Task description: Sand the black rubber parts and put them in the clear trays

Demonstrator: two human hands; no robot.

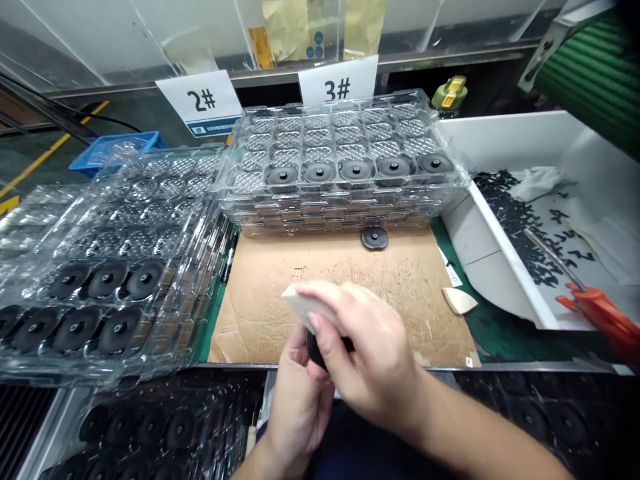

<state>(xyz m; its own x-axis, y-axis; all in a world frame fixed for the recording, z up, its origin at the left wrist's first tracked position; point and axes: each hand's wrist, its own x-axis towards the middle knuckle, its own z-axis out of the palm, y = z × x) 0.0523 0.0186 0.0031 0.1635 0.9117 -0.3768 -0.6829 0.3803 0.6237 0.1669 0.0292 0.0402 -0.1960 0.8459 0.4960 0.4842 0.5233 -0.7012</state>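
Above the front edge of the cardboard, my right hand [367, 343] pinches a whitish flat piece [307, 308] between thumb and fingers. Beneath it my left hand [305, 383] holds a black part [316, 348], mostly covered by both hands. The two hands touch or nearly touch. Further back on the cardboard sheet [265, 267] lies a round black disc [375, 238]. Behind it, a stack of clear trays [330, 200] has several similar discs in its front row.
Clear trays with black discs [117, 330] stand at left. A white bin [520, 253] at right holds small black pieces and red-handled pliers [600, 313]. A pale wedge [459, 301] lies near the cardboard's right edge. A green bottle [449, 97] stands behind.
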